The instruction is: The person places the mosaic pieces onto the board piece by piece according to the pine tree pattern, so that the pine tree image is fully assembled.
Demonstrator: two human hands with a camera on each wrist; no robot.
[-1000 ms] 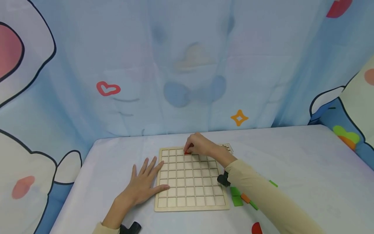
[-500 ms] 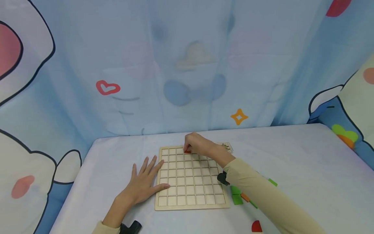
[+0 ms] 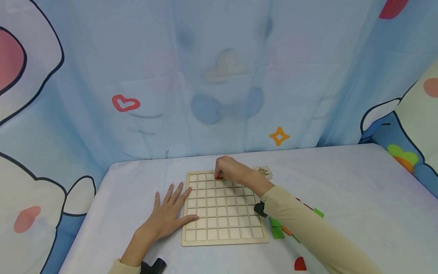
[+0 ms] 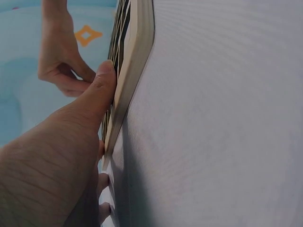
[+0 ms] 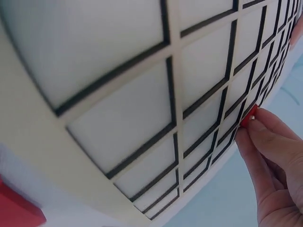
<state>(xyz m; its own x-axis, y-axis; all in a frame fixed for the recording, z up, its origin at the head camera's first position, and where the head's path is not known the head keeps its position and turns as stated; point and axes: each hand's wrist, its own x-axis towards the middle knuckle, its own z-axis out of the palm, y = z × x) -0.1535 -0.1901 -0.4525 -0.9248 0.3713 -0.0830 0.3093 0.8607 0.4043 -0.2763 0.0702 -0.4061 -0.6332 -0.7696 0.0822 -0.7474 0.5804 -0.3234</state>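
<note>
A pale wooden grid board (image 3: 222, 222) lies flat on the white-covered table. My left hand (image 3: 167, 217) rests along its left side with fingers spread. In the left wrist view, the thumb (image 4: 105, 75) lies over the board's edge. At the far row, my right hand (image 3: 230, 170) pinches a small red piece (image 5: 249, 116) between thumb and fingers. The piece touches the grid at one of its cells; most of it is hidden by the fingertips, so its shape and whether it lies fully in the cell cannot be made out.
A small patterned card (image 3: 263, 172) lies past the board's far right corner. Right of the board are green squares (image 3: 277, 232), an orange piece (image 3: 286, 230) and a green piece (image 3: 318, 212), partly behind the right sleeve. A red rounded piece (image 3: 300, 263) lies nearer. A blue printed curtain (image 3: 226, 76) hangs behind.
Both hands stay almost where they were, the right still pinching the red piece at the far row. The right forearm has shifted slightly, showing a bit of red beyond the sleeve.
</note>
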